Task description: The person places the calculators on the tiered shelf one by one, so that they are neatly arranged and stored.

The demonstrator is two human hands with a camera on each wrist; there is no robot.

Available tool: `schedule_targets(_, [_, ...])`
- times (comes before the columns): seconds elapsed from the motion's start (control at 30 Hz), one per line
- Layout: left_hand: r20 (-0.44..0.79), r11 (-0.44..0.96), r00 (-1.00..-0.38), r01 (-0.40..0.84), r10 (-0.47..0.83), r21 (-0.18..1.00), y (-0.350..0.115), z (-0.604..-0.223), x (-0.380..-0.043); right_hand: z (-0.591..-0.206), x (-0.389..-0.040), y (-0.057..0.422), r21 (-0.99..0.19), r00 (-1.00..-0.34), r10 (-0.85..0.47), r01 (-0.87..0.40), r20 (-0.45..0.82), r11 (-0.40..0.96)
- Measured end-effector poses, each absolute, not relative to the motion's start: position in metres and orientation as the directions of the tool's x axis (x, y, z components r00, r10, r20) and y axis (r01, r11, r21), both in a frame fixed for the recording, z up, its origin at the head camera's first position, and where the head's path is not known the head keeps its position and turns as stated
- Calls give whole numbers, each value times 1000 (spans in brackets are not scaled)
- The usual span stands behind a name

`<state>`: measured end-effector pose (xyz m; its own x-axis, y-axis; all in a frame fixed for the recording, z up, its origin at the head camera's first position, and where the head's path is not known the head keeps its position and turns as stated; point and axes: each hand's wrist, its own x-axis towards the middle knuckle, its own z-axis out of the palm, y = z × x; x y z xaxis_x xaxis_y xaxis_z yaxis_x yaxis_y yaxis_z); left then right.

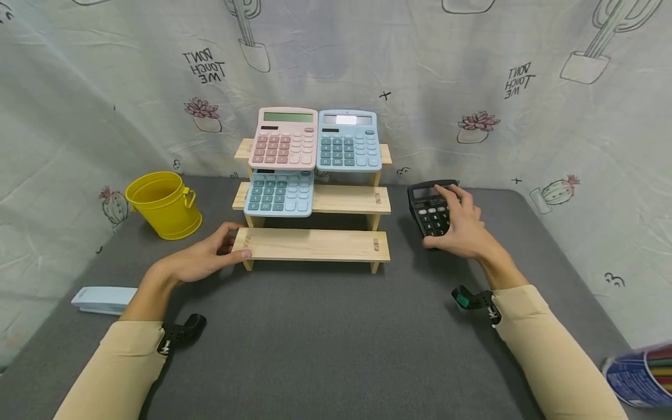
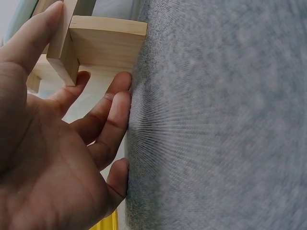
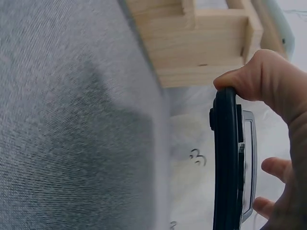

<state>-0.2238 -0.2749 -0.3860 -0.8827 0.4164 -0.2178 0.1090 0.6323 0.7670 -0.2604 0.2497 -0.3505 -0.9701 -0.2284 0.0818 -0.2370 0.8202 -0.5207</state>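
Observation:
My left hand [image 1: 207,255] grips the left end of the lowest step of a three-step wooden display rack [image 1: 315,245]. In the left wrist view, the thumb lies along the step's edge and a finger reaches beneath it. My right hand [image 1: 464,227] holds a black calculator [image 1: 431,213] by its edges, right of the rack; the right wrist view shows it raised off the tabletop. On the top step stand a pink calculator [image 1: 283,140] and a light blue calculator [image 1: 349,142]. Another blue calculator [image 1: 280,194] leans on the middle step at left.
A yellow bucket [image 1: 164,204] stands left of the rack. Near my left forearm lies a pale blue stapler-like object [image 1: 104,298]. A blue pot of coloured pencils [image 1: 632,379] is at the lower right. Printed cloth [image 1: 336,70] hangs behind the grey tabletop [image 1: 315,350].

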Motion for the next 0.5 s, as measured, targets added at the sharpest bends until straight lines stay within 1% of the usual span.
schedule_targets(0.17, [-220,633,-883,107,415,767,-274,-386,-224,-342,-248,247,-538,-952,-271,-303,141,787])
schedule_targets(0.33, [-223,650,-888,105,402,753,-274,-385,-223,-334,-237,242,-520,-921,-324,-390,217,760])
schedule_targets(0.5, [-223,651,-891,101,396,752,-273,-384,-221,-327,-228,236,-520,-908,-349,-419,232,745])
